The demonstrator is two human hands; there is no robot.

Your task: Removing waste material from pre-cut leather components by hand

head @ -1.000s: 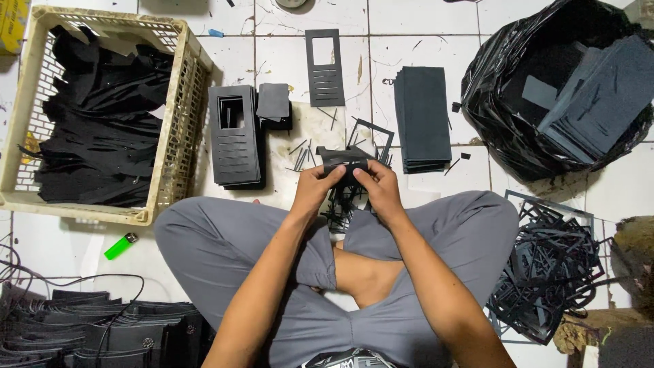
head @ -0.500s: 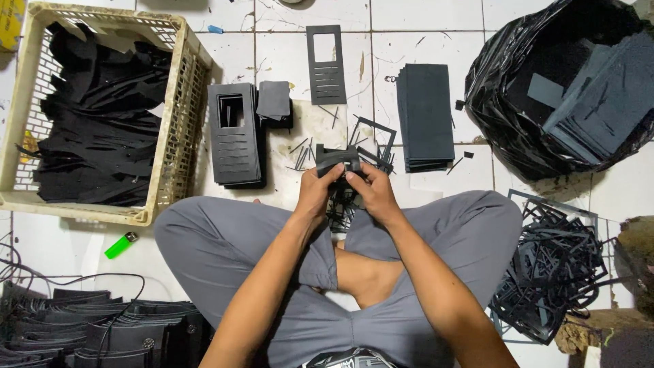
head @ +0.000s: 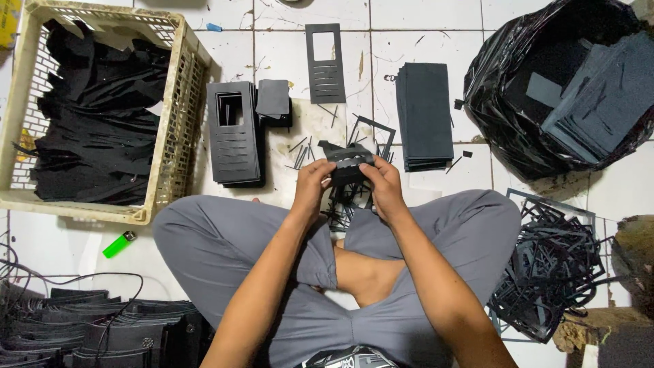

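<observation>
Both hands grip one black cut-out sheet [head: 347, 162] over the floor ahead of the crossed legs: left hand [head: 315, 182] pinches its left end, right hand [head: 383, 182] its right, long axis running left-right between them.

one crate [head: 178, 123], one lighter [head: 118, 244], one bag [head: 497, 102]

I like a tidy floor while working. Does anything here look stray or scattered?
Yes. A green lighter lies alone on the tiles beside the crate. Thin black offcut strips are scattered across the floor in front of both hands, left hand and right hand, which grip a black cut-out piece.
</observation>
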